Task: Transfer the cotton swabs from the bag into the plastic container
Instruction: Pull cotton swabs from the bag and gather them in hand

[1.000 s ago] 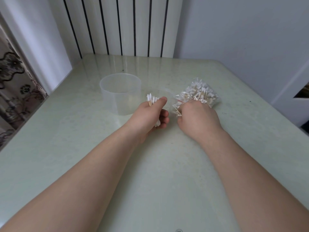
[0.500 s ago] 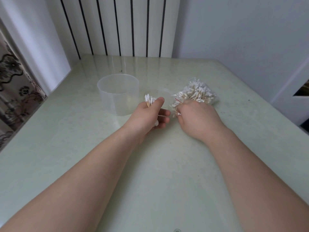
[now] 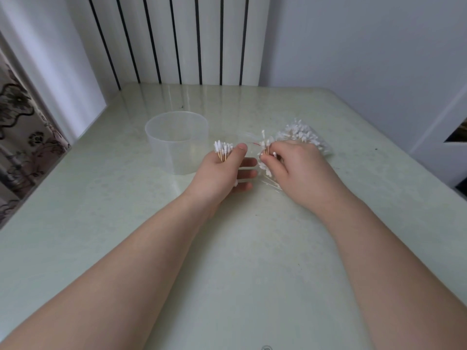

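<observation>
While a pale green table (image 3: 252, 261) carries the work, a person sorts cotton swabs beside a clear plastic container (image 3: 177, 145). It stands upright and appears empty, to the left of a crumpled transparent bag (image 3: 307, 135) packed with white-tipped swabs. The left hand (image 3: 219, 174), just right of the container's wall, grips a bundle of cotton swabs (image 3: 223, 149) upright between thumb and palm, its other fingers reaching loosely toward the bag. The right hand (image 3: 297, 170) rests on the bag's near end, fingers curled round a few more swabs (image 3: 265, 147) at its mouth; whether those have cleared the plastic cannot be told. The step in hand looks to be gathering a fuller handful before the drop. Done well, it likely means drawing the sticks out lengthwise so the tips do not snag the film, and keeping them parallel. The bundle would then go over the rim, which lies just beside and beyond the left thumb, to be released inside.
</observation>
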